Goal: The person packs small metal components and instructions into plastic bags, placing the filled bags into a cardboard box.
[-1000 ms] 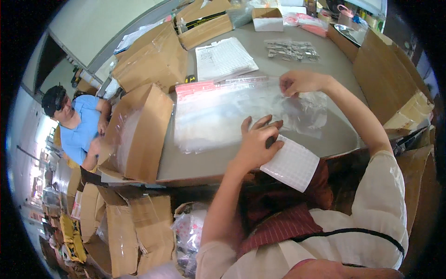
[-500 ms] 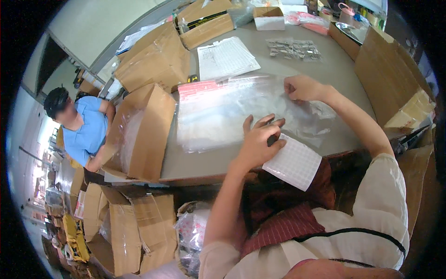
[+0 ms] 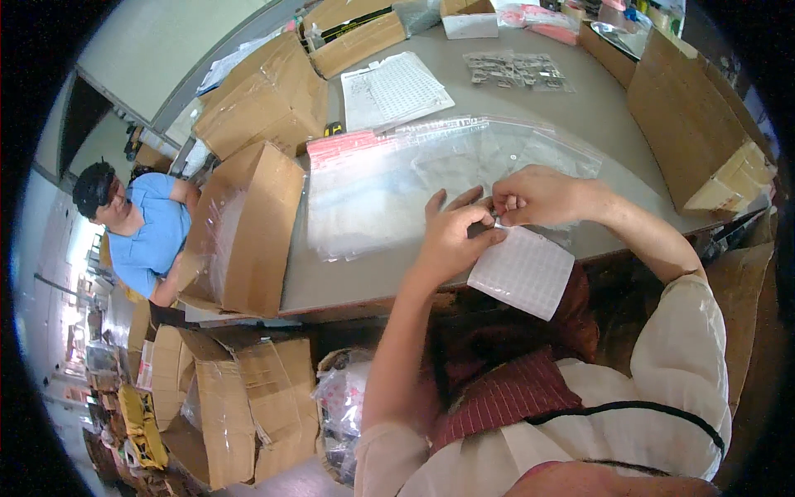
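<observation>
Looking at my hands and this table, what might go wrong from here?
The white sheet, pinched near one corner by the left hand, juts past the edge of the table and might fall. The right hand is close to that corner and could crease it. The clear bags beyond lie loosely overlapped and might slide if bumped.

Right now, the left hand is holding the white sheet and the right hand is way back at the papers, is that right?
Not quite: the right hand isn't at the papers. The head view shows it at the top corner of the white sheet, close by the left hand, which is holding the sheet.
</observation>
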`<state>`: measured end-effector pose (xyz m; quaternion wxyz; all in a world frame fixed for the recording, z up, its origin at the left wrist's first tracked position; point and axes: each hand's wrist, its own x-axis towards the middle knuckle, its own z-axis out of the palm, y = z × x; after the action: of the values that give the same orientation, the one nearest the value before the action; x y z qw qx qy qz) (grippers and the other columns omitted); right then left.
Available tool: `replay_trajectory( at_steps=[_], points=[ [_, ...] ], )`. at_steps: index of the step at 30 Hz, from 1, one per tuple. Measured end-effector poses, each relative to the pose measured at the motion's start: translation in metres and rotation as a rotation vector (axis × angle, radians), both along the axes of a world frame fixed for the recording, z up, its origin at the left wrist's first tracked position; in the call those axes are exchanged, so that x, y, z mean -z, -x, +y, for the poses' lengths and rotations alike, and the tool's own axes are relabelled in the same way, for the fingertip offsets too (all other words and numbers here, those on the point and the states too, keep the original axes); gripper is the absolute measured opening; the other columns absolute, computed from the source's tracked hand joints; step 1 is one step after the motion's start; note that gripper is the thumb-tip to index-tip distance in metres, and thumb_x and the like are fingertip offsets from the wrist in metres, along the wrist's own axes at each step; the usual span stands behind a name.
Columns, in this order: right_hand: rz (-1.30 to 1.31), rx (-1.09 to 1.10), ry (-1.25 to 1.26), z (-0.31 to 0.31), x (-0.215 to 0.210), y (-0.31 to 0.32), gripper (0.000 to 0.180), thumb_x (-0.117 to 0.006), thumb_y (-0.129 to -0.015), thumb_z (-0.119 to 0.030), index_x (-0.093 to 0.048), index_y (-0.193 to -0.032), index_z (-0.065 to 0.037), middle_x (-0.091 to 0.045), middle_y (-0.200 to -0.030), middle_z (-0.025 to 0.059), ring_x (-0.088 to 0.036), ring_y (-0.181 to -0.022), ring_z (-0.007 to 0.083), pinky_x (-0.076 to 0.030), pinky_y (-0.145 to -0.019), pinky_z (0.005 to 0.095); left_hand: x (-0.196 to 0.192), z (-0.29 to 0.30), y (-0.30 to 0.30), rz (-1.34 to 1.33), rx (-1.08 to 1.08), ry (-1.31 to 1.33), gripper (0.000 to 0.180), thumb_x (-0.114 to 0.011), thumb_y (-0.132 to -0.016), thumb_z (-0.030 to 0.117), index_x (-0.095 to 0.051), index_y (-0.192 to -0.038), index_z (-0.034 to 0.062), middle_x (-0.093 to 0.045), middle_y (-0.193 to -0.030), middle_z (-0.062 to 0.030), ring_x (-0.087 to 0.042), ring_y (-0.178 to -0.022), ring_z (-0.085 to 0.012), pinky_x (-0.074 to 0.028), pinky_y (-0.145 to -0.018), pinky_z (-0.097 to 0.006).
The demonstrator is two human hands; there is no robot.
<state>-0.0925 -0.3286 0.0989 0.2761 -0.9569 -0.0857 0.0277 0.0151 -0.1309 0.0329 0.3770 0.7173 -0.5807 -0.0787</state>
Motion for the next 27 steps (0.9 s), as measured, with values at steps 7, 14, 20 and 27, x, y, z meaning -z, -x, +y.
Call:
replay_trajectory(
  at_steps=[7, 14, 20, 27],
  points=[
    [-0.133, 0.061, 0.110, 0.020, 0.003, 0.017, 0.016, -0.070, -0.083, -0.014, -0.064, -0.095, -0.005, -0.069, -0.090, 0.0145, -0.068, -0.087, 0.0351, -0.052, -0.073, 0.0451, 0.007, -0.003, -0.002, -0.005, -0.030, 0.023, 0.027, -0.079, -0.085, 0.030, -0.069, -0.095, 0.0075, -0.074, -0.113, -0.0102, -0.051, -0.137, -0.0311, -0.017, -0.119, -0.057],
    [-0.374, 0.037, 0.216, 0.031, 0.015, 0.021, 0.014, -0.066, -0.082, -0.007, -0.064, -0.096, -0.006, -0.067, -0.090, 0.0140, -0.067, -0.085, 0.0356, -0.053, -0.072, 0.0453, -0.003, -0.001, 0.001, 0.025, -0.028, -0.029, 0.025, -0.077, -0.087, 0.029, -0.071, -0.102, 0.0104, -0.075, -0.106, -0.0073, -0.051, -0.138, -0.0289, -0.016, -0.119, -0.056],
    [-0.187, 0.177, -0.121, -0.012, -0.023, -0.038, 0.011, -0.069, -0.080, -0.013, -0.067, -0.084, -0.003, -0.064, -0.072, 0.0079, -0.063, -0.067, 0.0196, -0.052, -0.062, 0.0339, 0.003, -0.002, -0.001, 0.024, -0.003, 0.067, 0.025, -0.076, -0.087, 0.031, -0.067, -0.092, 0.0081, -0.071, -0.125, -0.0091, -0.049, -0.139, -0.0286, -0.015, -0.120, -0.056],
    [0.255, 0.169, -0.241, -0.048, 0.014, -0.127, 0.020, -0.072, -0.074, -0.019, -0.067, -0.081, 0.000, -0.065, -0.069, 0.0069, -0.063, -0.062, 0.0163, -0.051, -0.052, 0.0338, 0.002, -0.002, 0.000, -0.018, 0.012, 0.023, 0.026, -0.075, -0.087, 0.029, -0.062, -0.087, 0.0067, -0.068, -0.132, -0.0095, -0.048, -0.140, -0.0297, -0.018, -0.120, -0.056]
  ],
)
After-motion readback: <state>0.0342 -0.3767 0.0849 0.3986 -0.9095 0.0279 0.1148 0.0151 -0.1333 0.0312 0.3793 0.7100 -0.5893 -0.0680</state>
